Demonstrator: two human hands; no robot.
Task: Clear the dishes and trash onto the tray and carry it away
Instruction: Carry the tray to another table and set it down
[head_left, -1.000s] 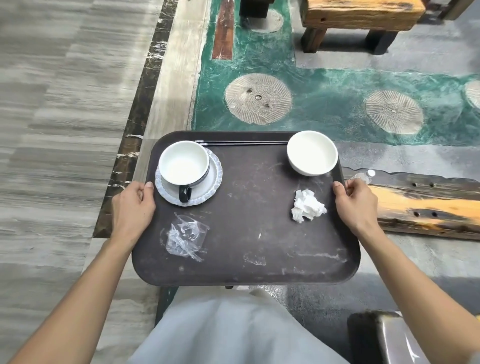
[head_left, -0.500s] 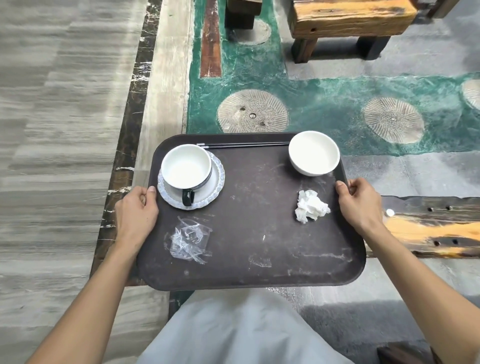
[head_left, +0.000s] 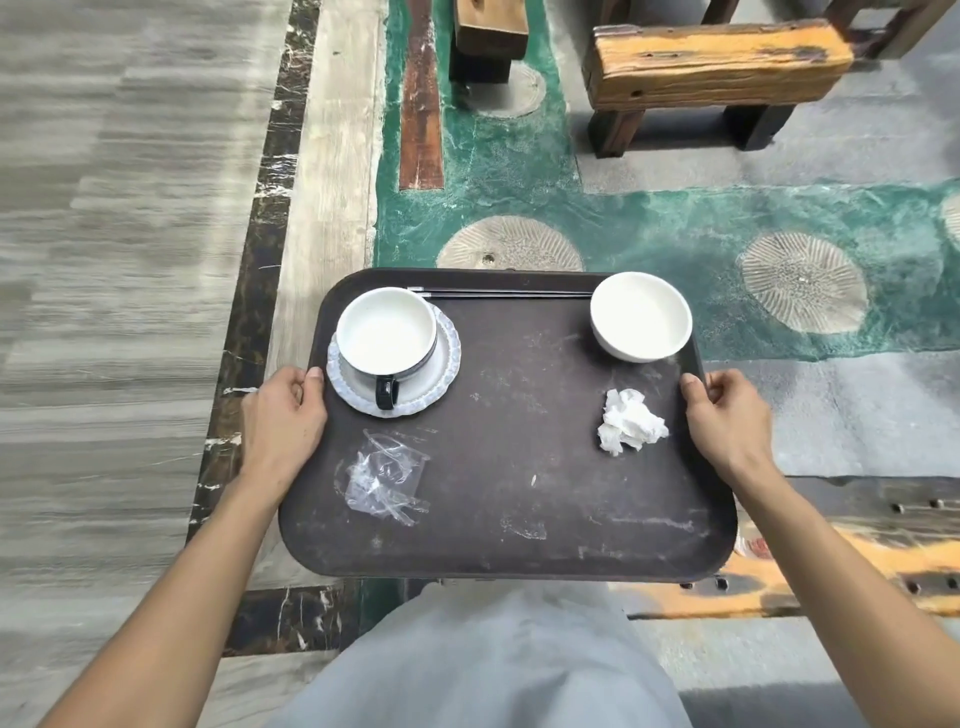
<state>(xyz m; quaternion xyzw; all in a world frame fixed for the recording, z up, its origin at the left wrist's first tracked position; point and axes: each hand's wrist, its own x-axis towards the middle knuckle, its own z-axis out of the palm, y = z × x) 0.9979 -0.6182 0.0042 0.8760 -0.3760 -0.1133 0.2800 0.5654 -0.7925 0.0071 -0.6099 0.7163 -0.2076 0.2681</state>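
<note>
Green-painted flooring and a rough wooden bench (head_left: 711, 67) lie beyond a dark brown tray (head_left: 519, 467) held level above the floor, the left hand (head_left: 283, 421) and right hand (head_left: 727, 415) gripping its opposite edges. On it sit a cup (head_left: 387, 332) on its saucer (head_left: 436, 374), a white bowl (head_left: 641, 322), black chopsticks (head_left: 509, 294), a crumpled napkin (head_left: 631, 421) and a clear plastic wrapper (head_left: 384, 478).

Dark brown tray (head_left: 519, 467), white bowl (head_left: 640, 323), green floor (head_left: 675, 234).

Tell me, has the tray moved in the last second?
Yes. The tray has gone forward: its far edge now overlaps the round floor disc that lay clear ahead of it.
</note>
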